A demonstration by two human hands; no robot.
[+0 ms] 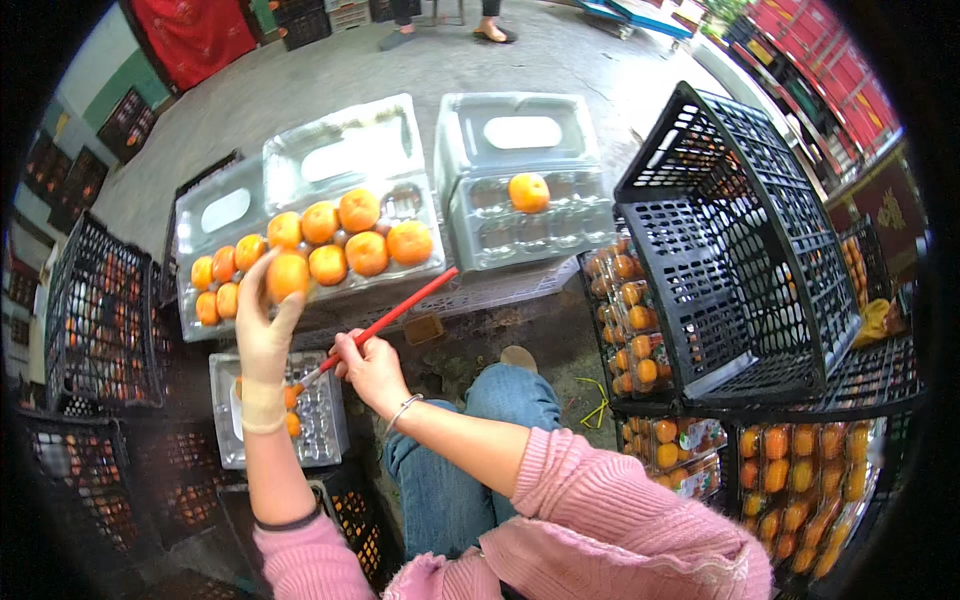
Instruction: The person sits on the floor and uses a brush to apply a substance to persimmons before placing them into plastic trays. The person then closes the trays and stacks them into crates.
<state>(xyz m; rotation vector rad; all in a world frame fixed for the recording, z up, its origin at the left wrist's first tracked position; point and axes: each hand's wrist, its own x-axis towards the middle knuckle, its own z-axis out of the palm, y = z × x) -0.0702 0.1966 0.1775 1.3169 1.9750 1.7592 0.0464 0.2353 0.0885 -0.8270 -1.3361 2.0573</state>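
Observation:
My left hand [266, 322], in a pale glove, grips an orange fruit [288, 275] above the front edge of a clear plastic clamshell tray [429, 196]. Several similar fruits sit in that tray and in the one beside it on the left. My right hand [369, 367], bare with a bangle at the wrist, holds a red-handled brush [409, 303], its bristle end towards the lower left. Those bristles are over a smaller-looking clear tray [324, 442] with a few fruits, partly hidden by my left forearm. Another open clamshell [480, 232] at the centre holds one fruit [529, 193].
Black plastic crates [652, 300] stand at the right, above and beside packed clamshells of fruit [802, 480]. More black crates [105, 322] are at the left. A person's feet [493, 31] show at the top, near a blue cart [637, 16]. Yellow-green strapping [596, 405] lies on the floor.

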